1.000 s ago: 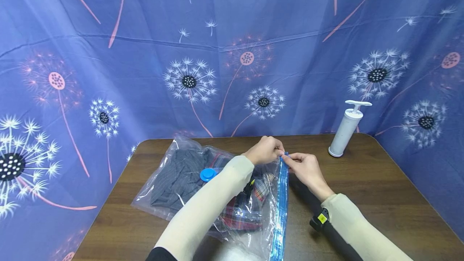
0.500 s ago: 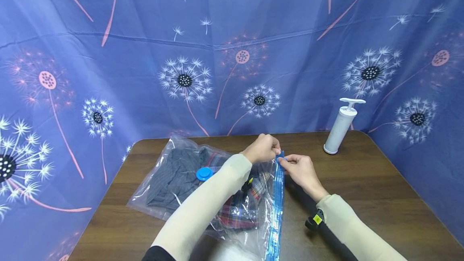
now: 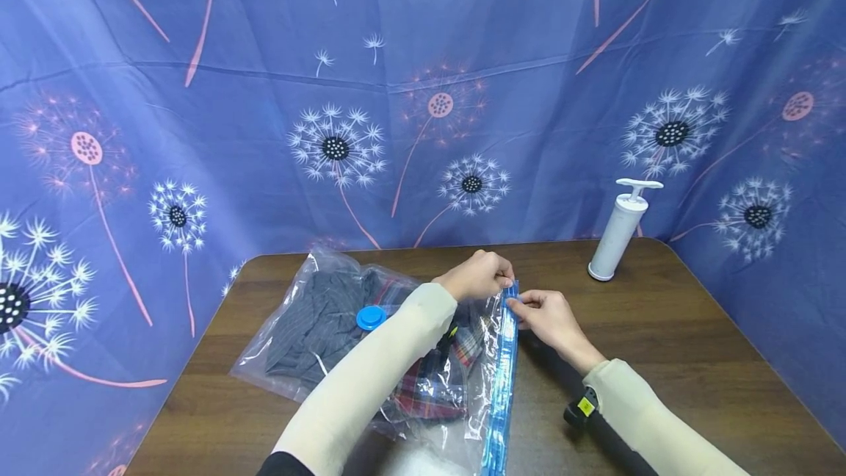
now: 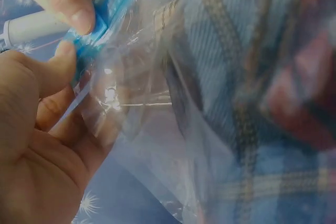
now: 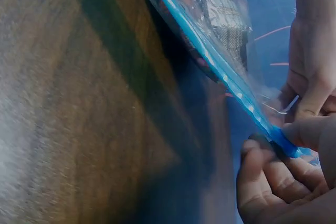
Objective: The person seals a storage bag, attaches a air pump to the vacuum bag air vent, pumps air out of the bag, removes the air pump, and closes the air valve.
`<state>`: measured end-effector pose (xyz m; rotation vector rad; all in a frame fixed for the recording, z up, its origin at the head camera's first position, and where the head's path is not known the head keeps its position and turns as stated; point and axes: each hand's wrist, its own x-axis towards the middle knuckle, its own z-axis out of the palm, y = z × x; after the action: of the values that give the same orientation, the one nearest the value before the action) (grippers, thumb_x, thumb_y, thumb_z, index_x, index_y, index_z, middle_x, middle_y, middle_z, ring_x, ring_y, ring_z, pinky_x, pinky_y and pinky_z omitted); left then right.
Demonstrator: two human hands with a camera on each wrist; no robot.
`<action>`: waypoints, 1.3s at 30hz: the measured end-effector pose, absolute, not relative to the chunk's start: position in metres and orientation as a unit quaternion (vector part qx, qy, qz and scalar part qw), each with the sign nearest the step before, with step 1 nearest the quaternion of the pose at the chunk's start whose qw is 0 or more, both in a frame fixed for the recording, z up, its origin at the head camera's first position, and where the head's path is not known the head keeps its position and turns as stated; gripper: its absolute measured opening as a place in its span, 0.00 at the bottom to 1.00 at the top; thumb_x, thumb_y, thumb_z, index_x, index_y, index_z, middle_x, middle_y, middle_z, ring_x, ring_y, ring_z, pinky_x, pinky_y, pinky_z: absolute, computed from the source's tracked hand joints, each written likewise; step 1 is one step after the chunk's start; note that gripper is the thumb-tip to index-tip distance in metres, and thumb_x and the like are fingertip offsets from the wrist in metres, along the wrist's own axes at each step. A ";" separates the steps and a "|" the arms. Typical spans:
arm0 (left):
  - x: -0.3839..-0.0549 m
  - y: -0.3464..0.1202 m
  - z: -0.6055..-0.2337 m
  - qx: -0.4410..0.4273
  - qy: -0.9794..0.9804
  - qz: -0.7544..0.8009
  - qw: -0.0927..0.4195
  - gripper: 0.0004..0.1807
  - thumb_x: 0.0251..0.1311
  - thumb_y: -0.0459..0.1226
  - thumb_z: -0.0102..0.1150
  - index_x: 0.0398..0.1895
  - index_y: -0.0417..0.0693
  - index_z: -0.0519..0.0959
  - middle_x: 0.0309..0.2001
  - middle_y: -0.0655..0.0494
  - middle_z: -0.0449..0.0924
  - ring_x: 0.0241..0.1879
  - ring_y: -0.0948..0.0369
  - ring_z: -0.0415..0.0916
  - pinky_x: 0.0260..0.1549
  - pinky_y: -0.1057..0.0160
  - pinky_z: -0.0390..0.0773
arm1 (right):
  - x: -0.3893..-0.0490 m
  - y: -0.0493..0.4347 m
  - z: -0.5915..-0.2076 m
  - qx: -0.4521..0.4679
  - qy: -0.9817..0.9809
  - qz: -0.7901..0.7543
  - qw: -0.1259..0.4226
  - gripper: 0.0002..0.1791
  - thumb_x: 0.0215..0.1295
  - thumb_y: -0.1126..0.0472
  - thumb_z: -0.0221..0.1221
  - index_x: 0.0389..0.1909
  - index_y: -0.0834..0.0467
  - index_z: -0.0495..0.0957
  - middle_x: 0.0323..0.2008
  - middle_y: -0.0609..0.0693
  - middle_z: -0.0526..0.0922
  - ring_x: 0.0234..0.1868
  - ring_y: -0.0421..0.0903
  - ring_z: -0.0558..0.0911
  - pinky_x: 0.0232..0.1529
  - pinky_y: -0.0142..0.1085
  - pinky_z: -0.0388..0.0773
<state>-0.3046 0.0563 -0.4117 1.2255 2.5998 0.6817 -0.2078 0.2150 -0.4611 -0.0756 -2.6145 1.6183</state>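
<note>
Left of the right hand (image 3: pixel 550 320) and under the left forearm (image 3: pixel 373 369) lies a clear bag (image 3: pixel 474 406) of clothes (image 3: pixel 307 333). Its blue zip strip (image 3: pixel 500 395) runs lengthwise from the hands toward the person. Both hands pinch its far end, the left hand (image 3: pixel 477 275) at the tip, the right slightly nearer the body. Surface: wooden table (image 3: pixel 661 358). Printed cloth (image 3: pixel 396 35) hangs behind; a white pump (image 3: pixel 615 237) stands far right.

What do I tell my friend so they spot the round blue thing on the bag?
On the brown wooden table, find the big clear plastic bag with clothes inside. On top of it, right beside the person's left sleeve, lies the blue valve cap. Unlike the bag's other bright blue part, the long, straight zip strip, it is a small round disc.
</note>
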 end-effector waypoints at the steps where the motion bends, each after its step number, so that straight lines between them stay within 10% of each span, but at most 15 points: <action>1: -0.304 0.056 -0.412 0.420 0.874 0.228 0.095 0.07 0.71 0.37 0.62 0.45 0.48 0.88 0.41 0.58 0.90 0.32 0.68 0.82 0.35 0.76 0.79 | -0.208 0.216 -0.461 -0.018 -0.851 0.525 0.029 0.14 0.71 0.58 0.64 0.39 0.69 0.86 0.28 0.53 0.88 0.25 0.42 0.86 0.31 0.42 0.88; 39: -0.301 0.057 -0.401 0.404 0.895 0.184 0.049 0.08 0.68 0.30 0.64 0.43 0.48 0.90 0.42 0.58 0.91 0.39 0.68 0.87 0.37 0.76 0.82 | -0.200 0.203 -0.459 -0.096 -0.834 0.542 -0.041 0.13 0.60 0.58 0.72 0.35 0.66 0.86 0.25 0.44 0.81 0.26 0.41 0.76 0.25 0.32 0.74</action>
<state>-0.3014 0.0573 -0.4012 1.2299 2.7268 0.5600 -0.2003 0.2032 -0.4592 -0.3085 -2.6899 1.7493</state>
